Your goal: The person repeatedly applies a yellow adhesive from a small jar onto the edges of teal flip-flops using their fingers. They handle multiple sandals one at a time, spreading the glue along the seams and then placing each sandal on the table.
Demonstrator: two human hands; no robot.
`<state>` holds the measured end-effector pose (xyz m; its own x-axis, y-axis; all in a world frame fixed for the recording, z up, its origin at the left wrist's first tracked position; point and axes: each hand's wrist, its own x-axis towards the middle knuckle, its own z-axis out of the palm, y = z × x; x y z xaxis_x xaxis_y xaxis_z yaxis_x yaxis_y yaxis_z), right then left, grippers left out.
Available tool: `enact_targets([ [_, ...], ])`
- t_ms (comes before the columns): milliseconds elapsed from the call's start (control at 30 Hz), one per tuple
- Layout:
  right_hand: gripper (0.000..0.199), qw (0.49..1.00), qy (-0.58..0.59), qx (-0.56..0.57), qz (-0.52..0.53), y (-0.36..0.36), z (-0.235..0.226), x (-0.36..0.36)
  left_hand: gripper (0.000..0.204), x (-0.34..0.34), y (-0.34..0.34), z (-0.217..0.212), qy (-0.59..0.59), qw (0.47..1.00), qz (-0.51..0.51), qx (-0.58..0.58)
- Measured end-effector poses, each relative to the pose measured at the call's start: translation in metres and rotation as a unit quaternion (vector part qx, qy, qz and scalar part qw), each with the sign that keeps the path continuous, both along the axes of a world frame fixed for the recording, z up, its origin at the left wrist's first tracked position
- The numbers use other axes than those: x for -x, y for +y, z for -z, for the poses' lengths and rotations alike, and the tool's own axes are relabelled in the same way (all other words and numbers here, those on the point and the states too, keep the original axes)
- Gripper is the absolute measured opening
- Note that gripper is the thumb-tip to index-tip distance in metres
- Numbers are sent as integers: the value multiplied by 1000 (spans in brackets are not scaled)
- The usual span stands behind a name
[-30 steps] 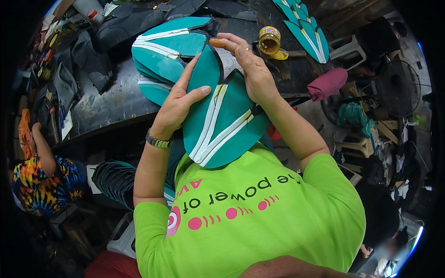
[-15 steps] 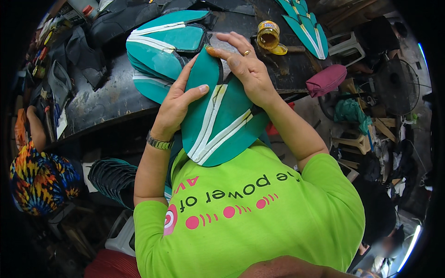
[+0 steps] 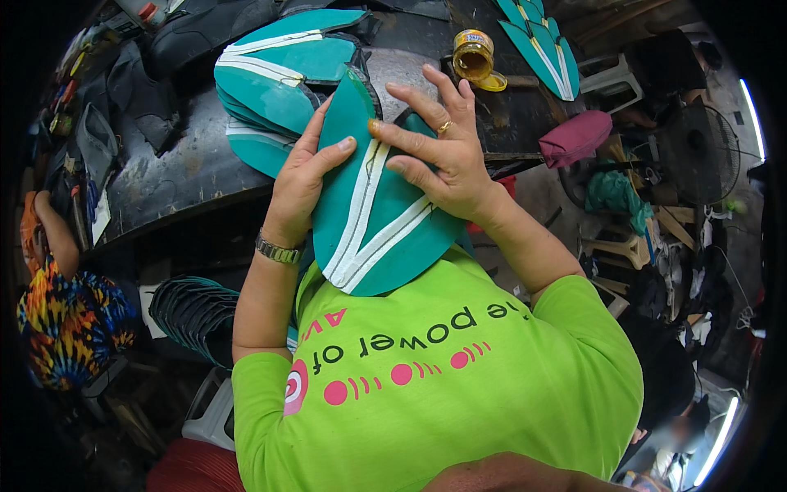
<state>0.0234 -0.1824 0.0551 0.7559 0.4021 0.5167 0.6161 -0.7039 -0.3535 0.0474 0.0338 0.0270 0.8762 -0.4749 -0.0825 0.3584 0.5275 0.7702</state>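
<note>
A teal leaf-shaped shoe upper piece with two white strips forming a V leans from my lap toward the table edge. My left hand grips its left edge, thumb on top and fingers behind. Over its upper right part, my right hand has its fingers spread. The right index fingertip, coated in amber glue, touches near the top of the longer white strip. A similar stack of teal upper pieces lies on the table beyond my left hand. An uncapped glue jar lies tilted beside its yellow lid.
The dark table holds black cut pieces at left and more teal pieces at far right. A pink pouch sits near its right end. Another person's patterned sleeve and a dark stack are at left.
My right index finger has slid down from the piece's upper tip to the top of the white strip, and the right fingers have spread. My left hand keeps its hold.
</note>
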Motion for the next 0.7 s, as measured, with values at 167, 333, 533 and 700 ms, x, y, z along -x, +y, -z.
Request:
enact_targets([
  [167,31,998,-44,42,-23,2,2,4,58,-1,2,-1,-1,1000,12,9],
  [333,29,996,-82,40,21,2,-1,2,57,-3,1,-6,-28,999,15,-21],
  [533,30,996,-71,43,-24,-1,-4,-1,56,-6,4,-10,-10,999,-3,-53],
  [700,34,972,67,-195,-113,-11,-10,-6,57,-17,10,-9,2,997,16,-69],
])
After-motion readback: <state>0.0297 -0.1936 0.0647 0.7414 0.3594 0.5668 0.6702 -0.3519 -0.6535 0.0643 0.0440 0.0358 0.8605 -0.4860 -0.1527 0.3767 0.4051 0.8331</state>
